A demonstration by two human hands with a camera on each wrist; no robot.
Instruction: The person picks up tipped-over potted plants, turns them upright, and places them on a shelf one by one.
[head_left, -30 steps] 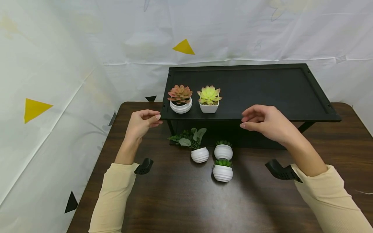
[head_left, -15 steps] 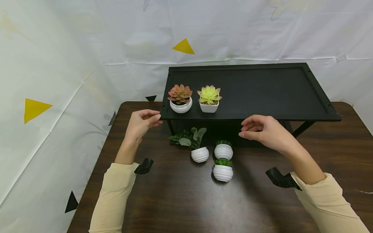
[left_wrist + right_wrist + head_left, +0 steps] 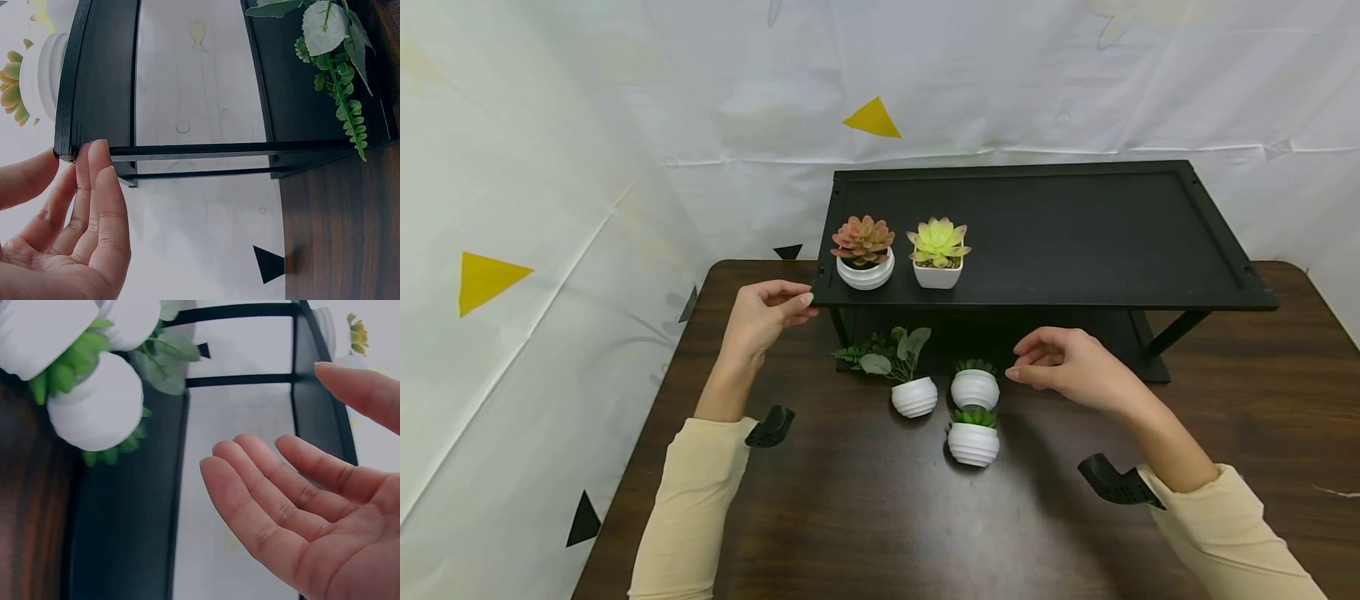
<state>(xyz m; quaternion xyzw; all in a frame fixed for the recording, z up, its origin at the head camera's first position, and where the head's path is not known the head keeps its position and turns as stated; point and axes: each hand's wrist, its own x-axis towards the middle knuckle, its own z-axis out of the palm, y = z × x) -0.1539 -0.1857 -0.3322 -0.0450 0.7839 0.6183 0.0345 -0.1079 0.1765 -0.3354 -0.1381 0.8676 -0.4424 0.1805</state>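
Observation:
My left hand [image 3: 767, 312] pinches the front left corner of a black two-level shelf [image 3: 1075, 242], thumb on the top edge and fingers beneath. The left wrist view shows those fingertips [image 3: 100, 153] right at the corner. My right hand [image 3: 1063, 367], fingers loosely bent and apart, hovers just right of two white ribbed pots holding small green plants, a back pot [image 3: 975, 389] and a front pot [image 3: 973, 445]. Nothing is between its thumb and fingers in the right wrist view. Left of these, a tilted white pot [image 3: 914, 397] carries leafy sprigs [image 3: 887, 354].
On the shelf's top stand a reddish succulent [image 3: 863, 242] in a round white pot and a yellow-green succulent [image 3: 938, 243] in a square one. The shelf's lower board rests on a dark wooden table [image 3: 850, 517]. White sheeting [image 3: 1000, 83] hangs behind and at left.
My right hand has come down from the shelf's front edge to beside the back ribbed pot. The left hand stays at the corner, and the plants have not moved.

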